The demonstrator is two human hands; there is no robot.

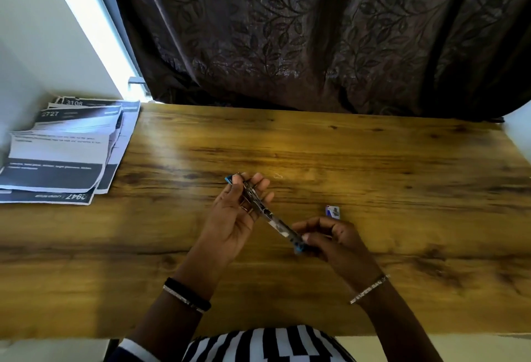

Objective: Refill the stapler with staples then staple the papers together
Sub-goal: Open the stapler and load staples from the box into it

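Small metal stapler with blue ends [265, 212] held opened out, above middle of wooden tabletop [373, 166]. Far end gripped by left hand [240, 212], thumb on blue tip. Near end pinched by right hand [327, 236], fingers curled closed. Small blue-and-white staple box [333, 212] lying just beyond right hand. Stack of printed black-and-white papers [61, 149] lying at far left, well apart.
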